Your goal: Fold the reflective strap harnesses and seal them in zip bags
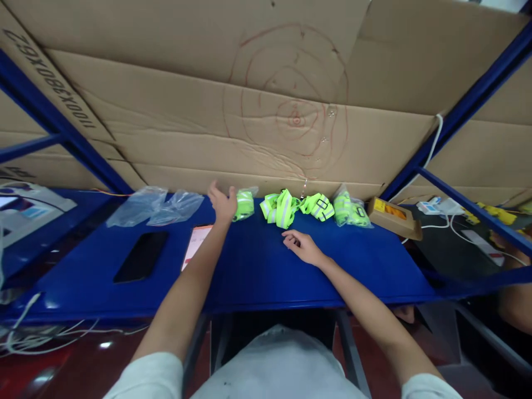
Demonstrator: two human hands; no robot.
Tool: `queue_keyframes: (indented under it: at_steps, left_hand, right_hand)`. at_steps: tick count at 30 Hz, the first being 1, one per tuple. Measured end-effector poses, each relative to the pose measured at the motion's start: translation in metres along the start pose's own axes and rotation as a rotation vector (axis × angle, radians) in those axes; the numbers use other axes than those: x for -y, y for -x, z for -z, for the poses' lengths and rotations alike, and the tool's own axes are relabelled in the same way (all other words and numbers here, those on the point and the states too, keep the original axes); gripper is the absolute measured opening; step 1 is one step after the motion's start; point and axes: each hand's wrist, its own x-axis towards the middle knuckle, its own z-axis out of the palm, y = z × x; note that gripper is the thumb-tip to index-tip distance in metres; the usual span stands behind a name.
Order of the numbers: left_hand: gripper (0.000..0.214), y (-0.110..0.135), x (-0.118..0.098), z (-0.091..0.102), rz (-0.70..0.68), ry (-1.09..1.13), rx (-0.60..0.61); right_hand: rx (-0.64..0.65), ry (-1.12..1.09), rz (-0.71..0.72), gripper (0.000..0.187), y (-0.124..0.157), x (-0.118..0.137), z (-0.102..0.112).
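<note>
On the blue table (253,271), the loose green bundle (280,209) with its silvery stripes sits in the middle of a row, and I can place everything by it. Just to its left is a bagged green bundle (245,204), and there the person's left hand (223,204) is raised with its fingers spread wide, holding nothing that I can see; whether the thumb side touches the plastic I can't tell. The right hand (306,249) is low in front of the loose green bundle and a little to its right, apart from it, fingers loosely curled with nothing visible in them. Right beside the loose green bundle lies a buckled green bundle (319,207), then farther right a second bagged bundle (351,210) and a small cardboard box (391,217) with a yellow label. Well left of the loose green bundle are crumpled clear bags (155,207), a dark phone (142,257), and a lit screen (195,243) partly hidden by the left forearm. Behind it stands cardboard (296,120) marked with red rings.
</note>
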Motion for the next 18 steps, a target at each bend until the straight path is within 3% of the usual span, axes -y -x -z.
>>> queue_keyframes:
  at_steps: [2,4,7,9,11,15,18]
  left_hand:
    - [0.059,0.024,-0.004,-0.001,-0.083,-0.080,0.042]
    - [0.057,0.054,-0.008,-0.006,-0.187,-0.129,0.160]
    - [0.075,0.093,-0.019,-0.021,-0.298,-0.178,0.359]
    - [0.097,0.106,-0.027,-0.033,-0.301,-0.206,0.434]
    - [0.104,0.109,-0.032,-0.044,-0.245,-0.225,0.473]
    - [0.061,0.104,-0.025,-0.054,-0.050,-0.196,0.521]
    - [0.035,0.107,-0.014,-0.044,0.081,-0.070,0.510]
  right_hand:
    - [-0.019,0.029,0.023,0.037,0.001,0.000,0.001]
    - [-0.045,0.063,0.044,0.035,0.002,0.000,0.002]
    - [-0.101,0.117,0.056,0.033,0.002,-0.001,0.003]
    - [-0.156,0.145,0.045,0.033,0.003,-0.002,0.005]
    - [-0.216,0.160,0.025,0.034,0.003,-0.003,0.008]
    - [-0.301,0.161,0.008,0.037,0.001,-0.005,0.015]
    - [-0.355,0.144,0.002,0.039,-0.002,-0.009,0.017]
